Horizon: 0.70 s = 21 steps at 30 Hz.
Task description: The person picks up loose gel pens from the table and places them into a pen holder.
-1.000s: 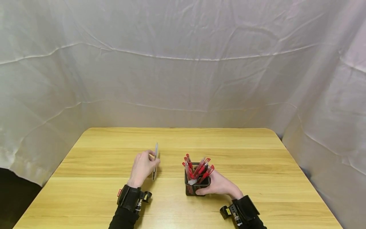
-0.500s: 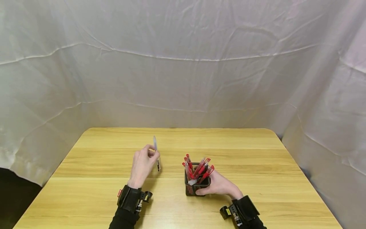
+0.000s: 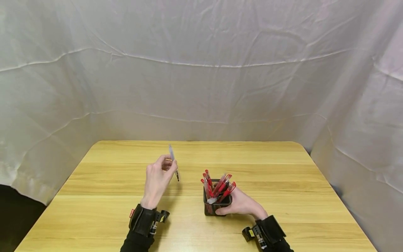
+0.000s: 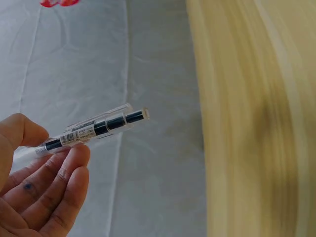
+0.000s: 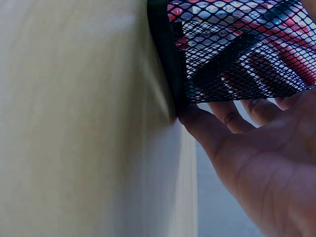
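Note:
My left hand (image 3: 157,180) pinches a clear pen (image 3: 171,153) between thumb and fingers, over the left-middle part of the table. In the left wrist view the pen (image 4: 81,134) has a transparent barrel, dark bands and a barcode label, and its clip end points away from the hand. A black mesh pen holder (image 3: 209,210) stands upright on the table to the right, filled with several red-capped pens (image 3: 224,185). Around its right side my right hand (image 3: 244,203) grips it, thumb on the near face. The right wrist view shows fingers (image 5: 202,128) low against the mesh (image 5: 232,74).
A pale wooden table (image 3: 283,175) lies under both hands. Light grey cloth (image 3: 201,98) hangs behind it and along the sides. A whitish pen end (image 3: 212,200) pokes out at the holder's near rim. Both wrists wear black camera bands (image 3: 143,220).
My left hand has moved slightly away from me, raising the pen and tilting it so its lower end swings right. The right hand and pen holder have stayed put.

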Tool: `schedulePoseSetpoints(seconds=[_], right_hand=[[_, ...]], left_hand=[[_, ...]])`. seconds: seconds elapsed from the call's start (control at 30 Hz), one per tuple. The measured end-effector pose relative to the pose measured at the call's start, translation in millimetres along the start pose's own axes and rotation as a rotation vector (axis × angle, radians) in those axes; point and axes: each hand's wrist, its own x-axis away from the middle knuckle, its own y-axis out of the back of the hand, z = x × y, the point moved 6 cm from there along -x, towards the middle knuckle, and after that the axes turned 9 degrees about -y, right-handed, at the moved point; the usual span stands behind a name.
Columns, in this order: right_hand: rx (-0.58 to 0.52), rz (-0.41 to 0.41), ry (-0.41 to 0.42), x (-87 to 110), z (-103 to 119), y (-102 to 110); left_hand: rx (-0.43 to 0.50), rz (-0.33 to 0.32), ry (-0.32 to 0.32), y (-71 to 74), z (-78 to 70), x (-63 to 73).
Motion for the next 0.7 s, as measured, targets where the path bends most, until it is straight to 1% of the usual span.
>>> schedulePoseSetpoints(seconds=[0.1, 0.37, 0.43, 0.57, 0.7], right_hand=[[-0.004, 0.001, 0.001, -0.2, -0.1, -0.1], [0.026, -0.014, 0.017, -0.7, 0.5, -1.0], [0.033, -0.022, 0.019, -0.5, 0.6, -1.0], [0.037, -0.027, 0.017, -0.3, 0.8, -0.7], [0.045, -0.028, 0.014, 0.0, 0.7, -0.4]], left_hand=[[0.007, -0.029, -0.033, 2.4, -8.0, -1.3], [0.026, -0.071, -0.078, 8.6, -29.5, -2.5], [0.033, -0.081, -0.102, 10.2, -35.6, -2.4], [0.053, -0.103, -0.171, 12.4, -48.5, -1.9], [0.103, -0.113, -0.237, 12.5, -62.3, -1.5]])
